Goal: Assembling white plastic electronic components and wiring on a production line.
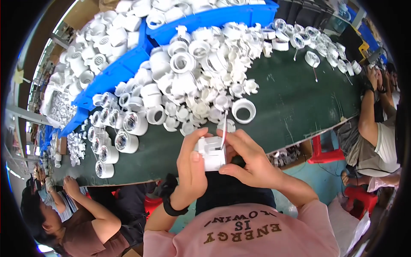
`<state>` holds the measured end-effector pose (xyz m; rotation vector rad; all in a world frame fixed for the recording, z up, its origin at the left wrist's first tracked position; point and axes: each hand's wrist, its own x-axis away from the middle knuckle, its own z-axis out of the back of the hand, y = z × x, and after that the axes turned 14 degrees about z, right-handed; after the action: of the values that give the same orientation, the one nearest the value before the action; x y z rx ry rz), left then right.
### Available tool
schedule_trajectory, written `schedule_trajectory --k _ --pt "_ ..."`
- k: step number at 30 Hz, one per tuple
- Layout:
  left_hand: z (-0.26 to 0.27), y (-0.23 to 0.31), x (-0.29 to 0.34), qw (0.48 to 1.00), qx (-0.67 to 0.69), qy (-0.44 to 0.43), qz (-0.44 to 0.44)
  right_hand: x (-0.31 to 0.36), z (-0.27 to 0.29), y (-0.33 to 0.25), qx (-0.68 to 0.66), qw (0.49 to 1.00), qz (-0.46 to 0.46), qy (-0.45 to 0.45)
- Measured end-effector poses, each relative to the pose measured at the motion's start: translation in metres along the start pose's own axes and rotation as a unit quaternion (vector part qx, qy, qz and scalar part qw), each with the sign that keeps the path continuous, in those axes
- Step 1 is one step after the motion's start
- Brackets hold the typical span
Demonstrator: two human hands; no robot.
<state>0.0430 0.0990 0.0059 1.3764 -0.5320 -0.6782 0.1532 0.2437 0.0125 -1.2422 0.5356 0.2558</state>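
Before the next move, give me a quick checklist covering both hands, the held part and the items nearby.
1. Left hand gripping the boxy white plastic part: ok, it holds the left side.
2. Right hand on the part: ok, it is at the right side.
3. A hand free: not ok, both are occupied.
4. Thin white strip fixed to the part: cannot tell, its lower end's attachment is unclear.
5. Round white plastic ring clear of both hands: ok, it lies beyond them on the dark green tabletop.
6. White cylinders with clear round faces untouched: ok, they sit left of the hands.
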Motion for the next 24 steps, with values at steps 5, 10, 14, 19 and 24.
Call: schedule_trajectory --k 5,10,14,19,24 --pt "-0.014 0.010 0.003 0.993 0.093 -0.035 0.066 -0.006 0.005 0.002 0.182 0.982 0.016 0.043" --pt "-0.006 0.020 -0.007 0.971 0.121 0.022 0.203 -0.006 0.016 -0.006 0.148 0.986 0.072 -0.038" --pt "0.070 0.001 0.024 0.962 0.029 0.162 0.218 0.017 0.098 0.012 0.381 0.922 0.054 0.047" --pt "0.139 -0.008 0.047 0.948 -0.126 0.177 0.233 0.046 0.253 0.070 0.582 0.791 -0.084 0.170" --pt "0.176 -0.038 0.039 0.929 -0.145 0.260 0.220 0.015 0.333 0.135 0.648 0.755 -0.039 0.094"
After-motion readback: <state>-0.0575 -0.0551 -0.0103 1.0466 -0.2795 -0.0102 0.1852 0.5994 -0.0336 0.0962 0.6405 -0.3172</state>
